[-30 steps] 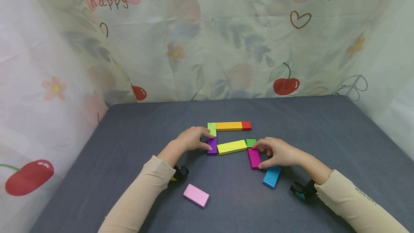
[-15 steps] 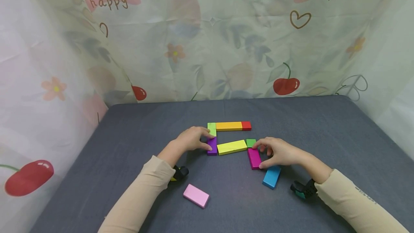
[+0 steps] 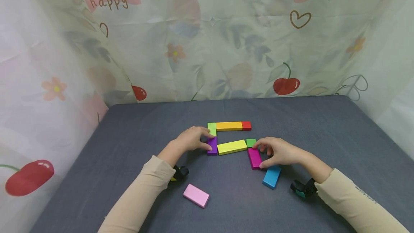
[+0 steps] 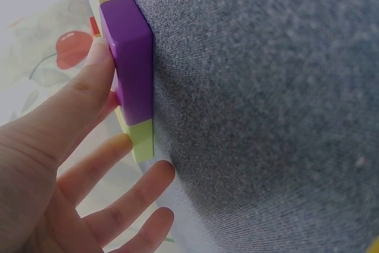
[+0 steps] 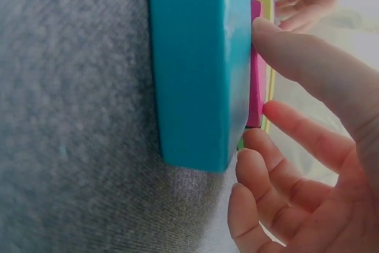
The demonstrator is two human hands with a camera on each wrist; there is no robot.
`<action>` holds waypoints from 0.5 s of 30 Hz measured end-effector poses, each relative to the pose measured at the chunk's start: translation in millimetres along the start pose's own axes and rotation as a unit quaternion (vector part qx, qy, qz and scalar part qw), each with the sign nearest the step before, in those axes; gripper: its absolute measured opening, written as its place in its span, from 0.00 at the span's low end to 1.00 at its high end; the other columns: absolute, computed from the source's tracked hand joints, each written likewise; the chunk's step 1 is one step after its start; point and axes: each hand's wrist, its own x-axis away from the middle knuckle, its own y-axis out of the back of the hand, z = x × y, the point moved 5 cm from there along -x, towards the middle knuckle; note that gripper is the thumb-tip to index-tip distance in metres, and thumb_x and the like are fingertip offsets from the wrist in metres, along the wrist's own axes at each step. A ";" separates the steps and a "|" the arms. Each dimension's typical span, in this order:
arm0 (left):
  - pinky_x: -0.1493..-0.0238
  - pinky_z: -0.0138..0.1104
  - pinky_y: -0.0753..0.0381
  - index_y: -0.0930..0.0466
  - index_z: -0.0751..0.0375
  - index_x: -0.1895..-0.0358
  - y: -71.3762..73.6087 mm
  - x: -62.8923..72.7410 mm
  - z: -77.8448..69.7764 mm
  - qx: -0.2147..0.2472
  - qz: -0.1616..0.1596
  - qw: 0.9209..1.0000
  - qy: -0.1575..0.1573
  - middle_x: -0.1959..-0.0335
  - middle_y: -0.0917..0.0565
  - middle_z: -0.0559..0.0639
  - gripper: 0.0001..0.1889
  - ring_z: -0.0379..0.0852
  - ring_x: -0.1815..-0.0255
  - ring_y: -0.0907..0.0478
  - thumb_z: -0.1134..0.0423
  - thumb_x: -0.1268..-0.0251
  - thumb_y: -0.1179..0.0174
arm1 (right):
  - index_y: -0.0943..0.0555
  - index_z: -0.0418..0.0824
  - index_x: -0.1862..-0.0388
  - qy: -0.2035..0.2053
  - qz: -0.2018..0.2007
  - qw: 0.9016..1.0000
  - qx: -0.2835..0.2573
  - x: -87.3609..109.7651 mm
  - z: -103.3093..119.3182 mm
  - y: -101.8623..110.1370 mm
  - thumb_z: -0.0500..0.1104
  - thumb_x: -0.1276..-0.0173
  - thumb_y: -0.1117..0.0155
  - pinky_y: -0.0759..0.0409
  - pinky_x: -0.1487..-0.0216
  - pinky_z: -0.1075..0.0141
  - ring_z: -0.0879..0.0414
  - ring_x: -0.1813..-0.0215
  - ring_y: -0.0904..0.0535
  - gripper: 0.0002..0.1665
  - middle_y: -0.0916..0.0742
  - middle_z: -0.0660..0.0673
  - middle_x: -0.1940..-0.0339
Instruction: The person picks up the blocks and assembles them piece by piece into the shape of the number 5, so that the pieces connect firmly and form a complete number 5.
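Note:
In the head view my left hand (image 3: 192, 138) has its thumb and index fingertips resting on the purple block (image 3: 212, 150). Its other fingers spread loosely in the left wrist view, by the light green block (image 4: 141, 140). My right hand (image 3: 280, 151) pinches the magenta block (image 3: 254, 159) lengthwise, thumb at the near corner and index at the far end. That block lies flat below the small green block (image 3: 251, 143). A yellow block (image 3: 231, 147) slants between the purple and green ones. The blue block (image 3: 271, 177) lies just below my right thumb.
An orange block (image 3: 229, 126) and a small red block (image 3: 246, 126) extend right from the light green one. A pink block (image 3: 196, 195) lies apart near the front. All are on a dark grey cloth (image 3: 145, 118), with a patterned curtain (image 3: 213, 56) behind.

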 end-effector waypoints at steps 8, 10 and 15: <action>0.30 0.46 0.36 0.22 0.49 0.43 1.4 1.0 -1.7 0.001 0.001 1.000 -0.006 0.35 0.27 0.51 0.26 0.51 0.31 0.35 0.50 0.48 0.33 | 0.25 0.38 0.47 0.002 0.002 1.000 -0.002 0.2 0.3 0.9 0.48 0.48 0.27 0.29 0.66 0.72 0.59 0.64 0.29 0.31 0.21 0.44 0.60; 0.31 0.46 0.36 0.21 0.49 0.44 2.2 1.4 -2.5 0.002 -0.001 1.000 -0.010 0.35 0.27 0.52 0.26 0.52 0.31 0.34 0.51 0.48 0.32 | 0.24 0.38 0.47 0.005 0.001 1.000 -0.002 0.3 -0.1 0.9 0.48 0.48 0.27 0.28 0.66 0.72 0.59 0.65 0.29 0.31 0.21 0.44 0.60; 0.31 0.46 0.35 0.21 0.50 0.44 3.4 2.5 -3.6 0.003 -0.004 1.000 -0.018 0.36 0.26 0.52 0.25 0.51 0.31 0.33 0.51 0.48 0.32 | 0.24 0.38 0.47 0.010 -0.002 1.000 -0.005 1.2 -1.0 1.0 0.48 0.49 0.27 0.28 0.66 0.71 0.59 0.65 0.29 0.31 0.21 0.44 0.60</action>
